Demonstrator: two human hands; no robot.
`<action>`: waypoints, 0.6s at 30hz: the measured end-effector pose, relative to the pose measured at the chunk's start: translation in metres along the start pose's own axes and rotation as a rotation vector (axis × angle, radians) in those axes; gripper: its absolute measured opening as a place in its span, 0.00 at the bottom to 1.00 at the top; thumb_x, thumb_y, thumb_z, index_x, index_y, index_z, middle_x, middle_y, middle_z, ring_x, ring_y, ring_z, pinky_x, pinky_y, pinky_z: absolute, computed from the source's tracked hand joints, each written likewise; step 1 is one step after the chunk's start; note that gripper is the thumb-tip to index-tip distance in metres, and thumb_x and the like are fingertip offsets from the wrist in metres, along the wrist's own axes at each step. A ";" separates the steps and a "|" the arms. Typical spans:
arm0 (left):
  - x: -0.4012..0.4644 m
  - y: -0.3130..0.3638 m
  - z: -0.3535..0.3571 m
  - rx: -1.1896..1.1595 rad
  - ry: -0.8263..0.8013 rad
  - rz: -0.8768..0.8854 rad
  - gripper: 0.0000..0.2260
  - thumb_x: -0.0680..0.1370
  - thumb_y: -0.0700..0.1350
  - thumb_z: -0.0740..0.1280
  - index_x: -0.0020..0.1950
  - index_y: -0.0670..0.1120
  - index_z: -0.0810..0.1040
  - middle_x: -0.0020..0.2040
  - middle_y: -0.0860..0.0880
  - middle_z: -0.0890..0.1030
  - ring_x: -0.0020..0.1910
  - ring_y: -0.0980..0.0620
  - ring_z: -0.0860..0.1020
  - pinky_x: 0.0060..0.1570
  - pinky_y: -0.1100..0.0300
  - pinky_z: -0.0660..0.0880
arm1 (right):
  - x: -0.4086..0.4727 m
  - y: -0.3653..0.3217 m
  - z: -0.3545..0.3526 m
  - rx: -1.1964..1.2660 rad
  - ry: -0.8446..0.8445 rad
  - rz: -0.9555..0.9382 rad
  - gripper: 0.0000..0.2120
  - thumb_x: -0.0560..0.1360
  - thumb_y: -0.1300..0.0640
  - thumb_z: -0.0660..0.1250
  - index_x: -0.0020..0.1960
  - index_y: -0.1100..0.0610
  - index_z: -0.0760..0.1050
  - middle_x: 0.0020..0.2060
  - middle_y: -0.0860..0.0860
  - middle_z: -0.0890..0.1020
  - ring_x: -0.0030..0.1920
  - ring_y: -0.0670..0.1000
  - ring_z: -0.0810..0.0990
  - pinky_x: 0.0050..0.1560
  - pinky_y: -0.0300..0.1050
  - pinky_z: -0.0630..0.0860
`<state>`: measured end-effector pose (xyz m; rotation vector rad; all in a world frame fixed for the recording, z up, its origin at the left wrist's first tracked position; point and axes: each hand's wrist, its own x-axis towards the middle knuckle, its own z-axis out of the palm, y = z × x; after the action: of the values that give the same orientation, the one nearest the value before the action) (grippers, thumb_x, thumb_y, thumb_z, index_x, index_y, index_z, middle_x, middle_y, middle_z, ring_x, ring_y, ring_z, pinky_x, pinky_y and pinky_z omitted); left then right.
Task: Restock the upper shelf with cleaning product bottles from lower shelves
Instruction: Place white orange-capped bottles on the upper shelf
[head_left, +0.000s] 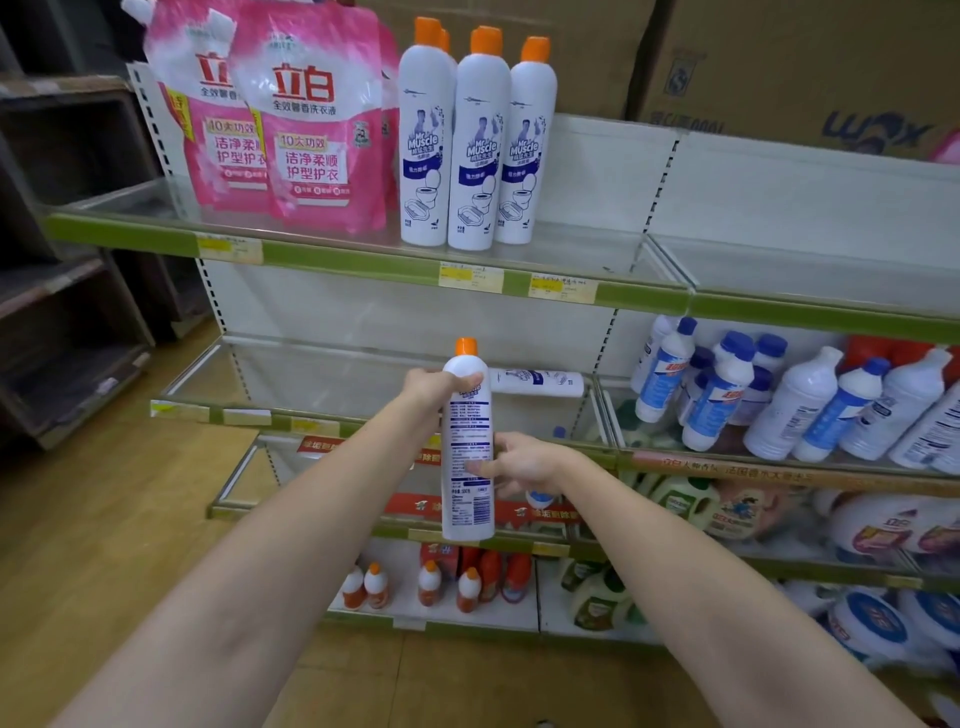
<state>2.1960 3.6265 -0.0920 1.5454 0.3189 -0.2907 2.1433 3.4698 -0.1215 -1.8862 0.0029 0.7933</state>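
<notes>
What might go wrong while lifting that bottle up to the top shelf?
The held bottle might bump the tall upright bottles on the upper shelf and topple them. The left hand grips near its top and the right hand lower down; letting one go early might let it slip.

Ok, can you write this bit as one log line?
bottle: upright | left hand: grips top | right hand: holds middle | upper shelf: matching bottles standing
</notes>
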 end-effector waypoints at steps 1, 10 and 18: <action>0.001 -0.002 -0.001 -0.008 0.001 -0.003 0.29 0.70 0.44 0.79 0.65 0.35 0.72 0.48 0.41 0.83 0.39 0.46 0.82 0.30 0.58 0.75 | -0.001 -0.001 0.001 -0.009 0.001 -0.002 0.21 0.78 0.58 0.71 0.69 0.53 0.71 0.54 0.48 0.83 0.52 0.47 0.83 0.45 0.42 0.80; -0.012 0.001 -0.012 0.066 -0.105 -0.082 0.28 0.70 0.50 0.80 0.62 0.38 0.75 0.50 0.44 0.83 0.47 0.46 0.82 0.40 0.53 0.77 | -0.007 0.001 0.003 -0.091 0.098 -0.061 0.13 0.74 0.55 0.76 0.56 0.50 0.76 0.48 0.49 0.87 0.48 0.49 0.87 0.47 0.45 0.83; -0.027 0.006 0.007 0.262 -0.170 -0.070 0.29 0.74 0.60 0.72 0.64 0.41 0.71 0.52 0.42 0.80 0.49 0.43 0.80 0.53 0.47 0.78 | -0.009 0.002 0.019 -0.423 0.353 -0.183 0.16 0.65 0.44 0.79 0.47 0.49 0.80 0.40 0.48 0.85 0.38 0.48 0.85 0.38 0.47 0.84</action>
<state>2.1737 3.6192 -0.0763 1.7551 0.2072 -0.5319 2.1261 3.4816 -0.1230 -2.3676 -0.1251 0.3433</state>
